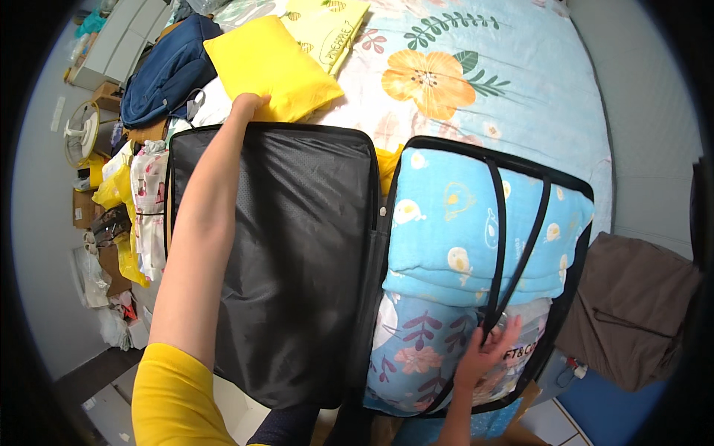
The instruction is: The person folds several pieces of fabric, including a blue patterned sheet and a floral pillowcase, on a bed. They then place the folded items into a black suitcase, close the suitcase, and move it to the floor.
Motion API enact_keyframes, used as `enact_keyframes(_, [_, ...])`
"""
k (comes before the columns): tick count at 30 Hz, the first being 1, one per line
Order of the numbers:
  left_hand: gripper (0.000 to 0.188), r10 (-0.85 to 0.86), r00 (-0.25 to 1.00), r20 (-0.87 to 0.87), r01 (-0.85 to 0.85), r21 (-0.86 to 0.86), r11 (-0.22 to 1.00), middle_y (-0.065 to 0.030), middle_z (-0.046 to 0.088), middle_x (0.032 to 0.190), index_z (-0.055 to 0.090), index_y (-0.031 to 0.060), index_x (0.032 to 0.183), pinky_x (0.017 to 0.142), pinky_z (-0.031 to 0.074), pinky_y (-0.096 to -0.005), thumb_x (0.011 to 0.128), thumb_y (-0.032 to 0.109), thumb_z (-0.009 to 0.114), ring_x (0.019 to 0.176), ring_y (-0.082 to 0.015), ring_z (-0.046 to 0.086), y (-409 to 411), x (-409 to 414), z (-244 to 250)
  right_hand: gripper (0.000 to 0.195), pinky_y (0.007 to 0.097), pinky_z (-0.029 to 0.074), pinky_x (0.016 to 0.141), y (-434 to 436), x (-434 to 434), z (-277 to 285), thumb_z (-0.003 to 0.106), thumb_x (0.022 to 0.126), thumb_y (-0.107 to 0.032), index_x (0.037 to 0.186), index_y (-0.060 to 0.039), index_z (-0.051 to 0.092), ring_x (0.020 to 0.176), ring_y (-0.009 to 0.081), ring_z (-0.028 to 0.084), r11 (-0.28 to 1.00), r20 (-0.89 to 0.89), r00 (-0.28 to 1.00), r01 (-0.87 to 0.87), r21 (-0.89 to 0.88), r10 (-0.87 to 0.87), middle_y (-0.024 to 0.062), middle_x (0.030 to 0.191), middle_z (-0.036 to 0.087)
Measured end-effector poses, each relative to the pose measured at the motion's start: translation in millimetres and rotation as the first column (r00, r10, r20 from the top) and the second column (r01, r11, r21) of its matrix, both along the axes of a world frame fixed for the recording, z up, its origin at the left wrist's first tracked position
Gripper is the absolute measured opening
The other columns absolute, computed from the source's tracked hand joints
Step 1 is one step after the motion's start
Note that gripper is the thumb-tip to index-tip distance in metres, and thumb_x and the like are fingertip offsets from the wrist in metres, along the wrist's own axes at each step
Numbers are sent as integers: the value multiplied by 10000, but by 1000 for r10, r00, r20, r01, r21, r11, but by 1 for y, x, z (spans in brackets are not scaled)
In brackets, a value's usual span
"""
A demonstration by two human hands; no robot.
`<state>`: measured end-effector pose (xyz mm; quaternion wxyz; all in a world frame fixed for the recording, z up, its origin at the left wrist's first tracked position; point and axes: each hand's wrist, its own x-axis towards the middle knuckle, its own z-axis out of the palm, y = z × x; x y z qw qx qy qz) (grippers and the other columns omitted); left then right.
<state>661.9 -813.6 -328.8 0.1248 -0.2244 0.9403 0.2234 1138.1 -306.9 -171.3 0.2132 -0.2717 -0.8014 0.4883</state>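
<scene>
An open suitcase lies before me. My left hand [250,105] grips the near edge of a folded yellow cloth [273,67] on the bed, beyond the suitcase's black zipped lining [301,234]. In the right half, black elastic straps [498,223] cross a folded light blue blanket [446,223] with a whale print. My right hand [488,348] is at the place where the straps meet, its fingers around or against them. Below the blanket lie a blue floral textile [418,351] and a clear plastic bag [530,340] with print on it.
The bed [535,111] has a floral sheet. A pale yellow pineapple-print cloth [329,28] and a navy backpack [167,72] lie at the upper left. A brown cloth [625,312] is at right. Bags, boxes and a fan [82,134] stand at far left.
</scene>
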Motion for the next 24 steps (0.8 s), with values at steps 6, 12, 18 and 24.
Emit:
enact_keyframes(6, [371, 494, 849, -185, -42, 910, 413, -121, 576, 1064, 484, 37, 1157, 783, 503, -405, 844, 203, 595, 925, -256, 591, 48, 19, 73, 382, 286, 447, 793, 31, 3, -16, 501, 888, -95, 1240, 24, 412, 988, 184, 517, 994, 412, 911, 14, -105, 30, 104, 1056, 543])
enact_keyframes(12, [425, 199, 888, -415, 222, 764, 606, -116, 579, 1060, 453, -4, 1186, 743, 501, -306, 849, 212, 596, 916, -203, 607, 150, 175, 260, 357, 240, 447, 796, 61, 15, 20, 517, 904, -190, 1172, 46, 507, 979, 146, 544, 916, 271, 960, 42, -399, 75, 134, 1230, 491])
enact_keyframes(18, [282, -59, 982, -178, 179, 797, 577, -71, 600, 936, 551, -32, 1036, 733, 470, -279, 822, 139, 617, 826, -144, 580, 281, 380, 288, 802, 356, 344, 970, 70, 13, 89, 548, 870, -380, 1423, -100, 39, 1215, 248, 396, 337, -229, 936, -314, -888, 268, 177, 1372, 331])
enact_keyframes(24, [249, -624, 781, -4, 78, 993, 92, -89, 480, 1147, 495, 15, 1093, 905, 367, -271, 898, 169, 516, 1079, -167, 454, 427, 441, 228, 606, 282, 436, 816, 185, 79, 111, 644, 796, -182, 1310, -37, 358, 945, 188, 545, 589, 379, 922, 352, -728, -82, 105, 1178, 511])
